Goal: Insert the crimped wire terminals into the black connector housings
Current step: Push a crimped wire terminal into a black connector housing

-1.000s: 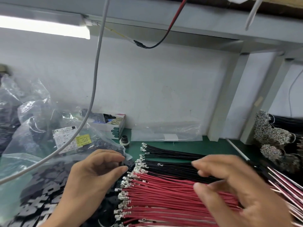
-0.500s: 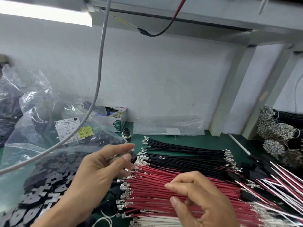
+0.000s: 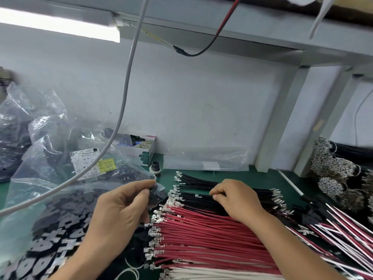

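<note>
The left hand (image 3: 119, 211) is raised just left of the wire rows, its thumb and forefinger pinching a small black connector housing (image 3: 152, 196) at their tips, the other fingers loosely curled beneath. The housing hangs just above the near edge of the clear plastic bag and close to the silver terminals at the wires' left ends, apart from them.

The right hand (image 3: 236, 199) lies palm down on the black wires (image 3: 193, 183), its fingers curled and bunched at their tips on one or more strands; exactly which strand is pinched cannot be told. A single loose terminal (image 3: 198, 196) sits on the black wires just left of those fingertips.

The black wires lie in rows across the green bench (image 3: 262, 174), crimped ends to left and right. Directly nearer the camera lie the red wires (image 3: 212, 239), packed side by side with terminals lined along their left edge, and nearest of all a band of white wires (image 3: 212, 274).

Left of the hands a large clear bag (image 3: 50, 209) holds a heap of black housings, with a labelled bag (image 3: 88, 162) behind it. A small open box (image 3: 143, 150) stands against the wall. On the right are bundles of black wire with silver ends (image 3: 335, 170) and mixed red-and-white wires (image 3: 347, 233). A grey cable (image 3: 127, 87) hangs across the view.
</note>
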Motion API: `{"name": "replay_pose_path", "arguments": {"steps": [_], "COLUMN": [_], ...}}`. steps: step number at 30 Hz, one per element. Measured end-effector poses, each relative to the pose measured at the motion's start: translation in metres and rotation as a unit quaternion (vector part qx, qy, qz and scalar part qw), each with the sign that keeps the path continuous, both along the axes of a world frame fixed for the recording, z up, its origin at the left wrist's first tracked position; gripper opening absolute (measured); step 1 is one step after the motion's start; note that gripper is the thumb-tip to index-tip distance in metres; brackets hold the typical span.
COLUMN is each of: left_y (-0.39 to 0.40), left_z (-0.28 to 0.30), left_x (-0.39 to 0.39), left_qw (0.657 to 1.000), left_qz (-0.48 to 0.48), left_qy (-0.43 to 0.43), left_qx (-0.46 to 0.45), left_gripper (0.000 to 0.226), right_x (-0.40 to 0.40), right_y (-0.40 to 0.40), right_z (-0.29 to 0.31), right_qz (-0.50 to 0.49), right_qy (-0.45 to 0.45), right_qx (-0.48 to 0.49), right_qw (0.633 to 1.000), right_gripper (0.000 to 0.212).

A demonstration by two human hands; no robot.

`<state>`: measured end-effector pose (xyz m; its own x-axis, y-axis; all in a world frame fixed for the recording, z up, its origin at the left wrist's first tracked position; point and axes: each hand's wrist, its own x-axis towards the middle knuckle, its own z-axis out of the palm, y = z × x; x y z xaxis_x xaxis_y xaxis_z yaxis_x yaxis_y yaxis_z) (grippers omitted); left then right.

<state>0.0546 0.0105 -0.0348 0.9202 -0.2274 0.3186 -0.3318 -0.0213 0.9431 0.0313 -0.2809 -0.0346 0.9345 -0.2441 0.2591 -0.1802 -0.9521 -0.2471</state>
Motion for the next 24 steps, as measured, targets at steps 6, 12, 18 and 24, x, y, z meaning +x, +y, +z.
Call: {"name": "replay_pose_path", "arguments": {"steps": [6, 12, 18, 24], "left_y": [-0.002, -0.005, -0.006, -0.006], "left_z": [-0.002, -0.006, -0.007, -0.003], "left_x": [-0.001, 0.0, -0.001, -0.002], "left_qw": [1.0, 1.0, 0.999, 0.997], "left_qz": [-0.011, -0.016, 0.0, -0.01], "left_qy": [-0.021, -0.02, -0.032, -0.054], "left_qx": [0.001, 0.001, 0.04, 0.061], "left_gripper": [0.035, 0.037, 0.028, 0.033], "right_x": [0.0, -0.007, -0.011, -0.02], "right_y": [0.0, 0.011, 0.022, 0.013], "right_z": [0.002, 0.007, 0.007, 0.026], "right_qz": [0.038, 0.124, 0.131, 0.053], "right_qy": [-0.004, -0.039, -0.028, -0.147], "right_qx": [0.029, -0.137, -0.268, -0.117], "right_qw": [0.999, 0.982, 0.954, 0.981], "right_gripper": [0.008, 0.014, 0.018, 0.016]}}
